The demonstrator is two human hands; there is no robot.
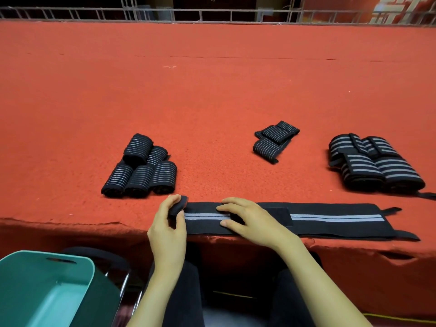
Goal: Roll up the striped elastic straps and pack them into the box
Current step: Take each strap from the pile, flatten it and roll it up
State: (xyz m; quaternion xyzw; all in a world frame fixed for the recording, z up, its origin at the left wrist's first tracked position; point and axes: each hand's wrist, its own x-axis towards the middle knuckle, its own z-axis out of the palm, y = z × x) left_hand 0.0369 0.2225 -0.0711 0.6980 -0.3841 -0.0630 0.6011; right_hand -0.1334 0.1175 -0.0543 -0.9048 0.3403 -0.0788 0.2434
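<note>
A long black strap (330,219) with two grey stripes lies flat along the near edge of the red table (212,90). My left hand (168,228) pinches its left end, which is curled into a small roll. My right hand (251,219) rests on the strap just right of that roll, fingers straight and pressing it down. Several rolled striped straps (141,168) sit in a pile to the left. A teal box (47,289) stands below the table edge at the lower left, and the part of its inside in view holds nothing.
A loosely folded thin-striped strap (274,140) lies at mid right. A heap of wide-striped straps (372,161) sits at the far right. A metal rail (212,15) runs along the table's far edge. My dark-clothed lap is under the table edge.
</note>
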